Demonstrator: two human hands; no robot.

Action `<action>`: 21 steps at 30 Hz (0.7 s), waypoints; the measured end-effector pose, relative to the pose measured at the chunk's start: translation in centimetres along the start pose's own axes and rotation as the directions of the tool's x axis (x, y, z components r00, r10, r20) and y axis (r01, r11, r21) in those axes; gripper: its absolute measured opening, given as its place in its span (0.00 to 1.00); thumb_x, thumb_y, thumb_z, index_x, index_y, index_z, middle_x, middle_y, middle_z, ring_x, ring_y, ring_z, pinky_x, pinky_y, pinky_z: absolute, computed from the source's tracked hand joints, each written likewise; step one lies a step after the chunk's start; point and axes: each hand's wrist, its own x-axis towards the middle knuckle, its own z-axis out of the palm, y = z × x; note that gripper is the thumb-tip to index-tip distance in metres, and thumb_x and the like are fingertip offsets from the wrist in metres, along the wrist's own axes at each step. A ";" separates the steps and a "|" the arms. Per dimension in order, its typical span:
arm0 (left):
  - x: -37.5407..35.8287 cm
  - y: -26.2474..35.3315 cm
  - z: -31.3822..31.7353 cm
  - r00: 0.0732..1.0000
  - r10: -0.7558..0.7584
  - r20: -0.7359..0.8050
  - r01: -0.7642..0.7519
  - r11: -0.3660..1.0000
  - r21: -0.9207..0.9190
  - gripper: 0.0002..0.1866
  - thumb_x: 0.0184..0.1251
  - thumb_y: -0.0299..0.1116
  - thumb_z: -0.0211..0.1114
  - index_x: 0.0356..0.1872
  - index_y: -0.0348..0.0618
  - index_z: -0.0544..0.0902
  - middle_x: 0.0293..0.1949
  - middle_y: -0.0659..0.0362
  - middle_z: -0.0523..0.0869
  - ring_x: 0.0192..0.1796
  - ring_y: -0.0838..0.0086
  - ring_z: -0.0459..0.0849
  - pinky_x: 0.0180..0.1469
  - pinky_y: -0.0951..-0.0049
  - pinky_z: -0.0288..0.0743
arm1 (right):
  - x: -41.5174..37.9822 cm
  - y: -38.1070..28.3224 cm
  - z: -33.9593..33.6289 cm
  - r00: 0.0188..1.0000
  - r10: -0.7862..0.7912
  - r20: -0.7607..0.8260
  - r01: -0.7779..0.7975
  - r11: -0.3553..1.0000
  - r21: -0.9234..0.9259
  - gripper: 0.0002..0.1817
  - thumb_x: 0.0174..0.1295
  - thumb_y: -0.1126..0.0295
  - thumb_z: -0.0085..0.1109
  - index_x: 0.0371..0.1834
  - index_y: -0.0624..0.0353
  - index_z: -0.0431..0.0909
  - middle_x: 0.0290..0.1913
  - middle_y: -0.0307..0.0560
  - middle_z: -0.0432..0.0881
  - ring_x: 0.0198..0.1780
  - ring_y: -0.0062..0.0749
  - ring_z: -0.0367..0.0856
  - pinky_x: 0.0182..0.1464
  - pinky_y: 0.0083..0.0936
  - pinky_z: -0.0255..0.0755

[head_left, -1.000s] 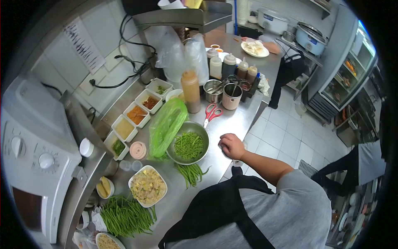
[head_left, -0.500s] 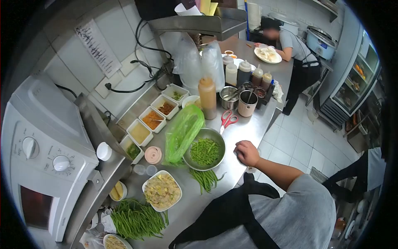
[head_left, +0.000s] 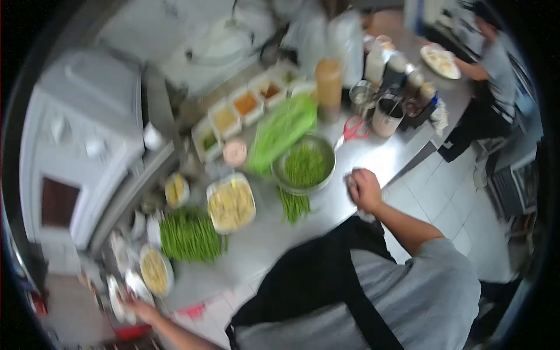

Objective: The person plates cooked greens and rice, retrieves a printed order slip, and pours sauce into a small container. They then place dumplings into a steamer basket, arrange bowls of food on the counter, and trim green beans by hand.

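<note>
My right hand (head_left: 365, 190) rests at the front edge of the steel counter (head_left: 256, 245), fingers curled in; whatever they close on is hidden. A steel bowl (head_left: 331, 169) of chopped green beans (head_left: 305, 165) stands just left of it, with whole green beans (head_left: 294, 205) beside the bowl. At the lower left, blurred by motion, my left hand (head_left: 139, 308) reaches out with fingers extended beside white dishes (head_left: 119, 294). Between the hands are a large bunch of green beans (head_left: 191, 234), a square white bowl of pale chopped food (head_left: 232, 204) and a second such bowl (head_left: 155, 271).
Red-handled scissors (head_left: 353, 129), a green plastic bag (head_left: 283, 131), a sauce bottle (head_left: 329, 87) and condiment tubs (head_left: 245, 105) sit farther back. A white oven (head_left: 84, 146) stands left. At the far right, a co-worker (head_left: 496, 76) handles a plate of food (head_left: 440, 62).
The whole view has swung leftward and blurred. My left arm and hand have come into view at the lower left. My right hand stays at the counter edge.
</note>
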 end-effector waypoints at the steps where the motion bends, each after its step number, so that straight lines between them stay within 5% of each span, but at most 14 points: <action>1: -2.9 3.7 1.8 0.955 0.258 0.146 -0.295 0.867 0.402 0.24 0.57 0.21 0.47 0.59 0.39 0.66 0.55 0.49 0.74 0.53 0.62 0.76 0.56 0.64 0.70 | 0.1 -0.2 -0.1 1.000 -0.005 0.025 0.006 1.000 -0.012 0.12 0.46 0.74 0.57 0.37 0.56 0.75 0.39 0.52 0.74 0.44 0.49 0.71 0.49 0.38 0.65; 2: -5.9 5.4 3.5 0.981 0.128 0.143 -0.153 0.972 0.180 0.21 0.52 0.19 0.48 0.50 0.36 0.72 0.50 0.50 0.76 0.51 0.63 0.75 0.55 0.67 0.67 | 0.2 -0.4 -0.2 1.000 -0.016 0.011 0.016 1.000 0.004 0.14 0.46 0.73 0.57 0.39 0.56 0.75 0.40 0.51 0.74 0.45 0.48 0.71 0.50 0.37 0.64; 4: -14.4 11.5 6.7 0.878 0.135 0.460 -0.163 0.986 0.022 0.06 0.54 0.24 0.50 0.30 0.35 0.74 0.30 0.53 0.77 0.36 0.68 0.75 0.44 0.71 0.69 | 0.4 -0.3 -0.6 0.998 -0.058 0.027 0.056 0.997 0.053 0.14 0.46 0.73 0.58 0.39 0.56 0.75 0.40 0.49 0.73 0.45 0.47 0.70 0.50 0.38 0.63; 5: -18.7 11.6 7.7 0.811 0.104 0.576 0.115 0.937 -0.331 0.06 0.57 0.28 0.52 0.25 0.36 0.73 0.25 0.55 0.75 0.31 0.70 0.74 0.36 0.72 0.67 | 0.5 -0.2 -0.9 0.995 -0.085 0.046 0.081 0.994 0.077 0.14 0.46 0.73 0.58 0.39 0.55 0.74 0.40 0.49 0.73 0.45 0.46 0.70 0.51 0.39 0.62; 7: -27.3 15.5 9.9 0.601 -0.141 0.787 0.399 0.906 -0.142 0.08 0.58 0.31 0.56 0.24 0.38 0.75 0.25 0.56 0.75 0.31 0.71 0.73 0.37 0.74 0.65 | 0.3 0.5 -0.9 0.987 -0.147 0.067 0.135 0.978 0.161 0.14 0.45 0.73 0.59 0.38 0.55 0.74 0.40 0.47 0.73 0.48 0.46 0.71 0.54 0.42 0.61; 8: -30.4 18.3 11.5 0.390 -0.003 0.921 0.527 0.821 -0.220 0.03 0.57 0.24 0.54 0.27 0.38 0.75 0.27 0.58 0.76 0.33 0.73 0.73 0.39 0.76 0.65 | 0.2 1.1 -0.9 0.980 -0.183 0.079 0.161 0.960 0.230 0.14 0.45 0.73 0.60 0.37 0.54 0.75 0.40 0.46 0.74 0.49 0.45 0.71 0.55 0.42 0.61; 11: -35.1 18.9 14.3 0.445 -0.267 0.855 0.631 0.770 -0.088 0.05 0.55 0.18 0.52 0.30 0.38 0.75 0.30 0.59 0.77 0.35 0.75 0.73 0.41 0.78 0.66 | 0.2 3.0 -1.5 0.948 -0.284 0.144 0.202 0.886 0.417 0.13 0.45 0.73 0.61 0.36 0.53 0.75 0.39 0.45 0.75 0.51 0.45 0.71 0.57 0.42 0.60; 15: -34.7 24.7 22.6 0.607 -0.343 0.717 0.529 0.848 -0.043 0.17 0.53 0.19 0.56 0.46 0.39 0.71 0.44 0.58 0.73 0.47 0.75 0.71 0.51 0.76 0.66 | 0.6 6.7 -4.1 0.822 -0.371 0.432 -0.069 0.688 0.722 0.09 0.49 0.74 0.60 0.35 0.56 0.75 0.36 0.46 0.78 0.43 0.42 0.76 0.48 0.34 0.69; 16: -34.8 22.9 24.2 0.638 -0.311 0.704 0.417 0.908 0.023 0.23 0.54 0.22 0.58 0.53 0.37 0.68 0.51 0.54 0.71 0.55 0.70 0.69 0.56 0.72 0.64 | 0.6 7.4 -6.1 0.761 -0.392 0.517 -0.216 0.598 0.772 0.09 0.50 0.74 0.59 0.35 0.57 0.75 0.34 0.46 0.78 0.39 0.41 0.78 0.44 0.31 0.72; 18: -34.4 23.0 27.7 0.683 -0.239 0.690 0.089 0.965 0.247 0.34 0.51 0.32 0.66 0.60 0.36 0.63 0.59 0.50 0.67 0.62 0.63 0.64 0.60 0.64 0.60 | 0.2 10.7 -8.8 0.720 -0.533 0.444 -0.048 0.601 0.798 0.08 0.53 0.73 0.58 0.36 0.57 0.75 0.31 0.46 0.79 0.33 0.40 0.79 0.38 0.30 0.73; 21: -34.7 19.0 31.7 0.766 -0.141 0.627 -0.304 0.780 0.547 0.48 0.41 0.45 0.73 0.64 0.37 0.59 0.64 0.47 0.61 0.66 0.58 0.60 0.62 0.56 0.58 | -0.8 15.2 -11.6 0.782 -0.397 0.480 -0.084 0.696 0.713 0.07 0.55 0.74 0.57 0.37 0.57 0.76 0.34 0.45 0.79 0.37 0.38 0.80 0.39 0.29 0.73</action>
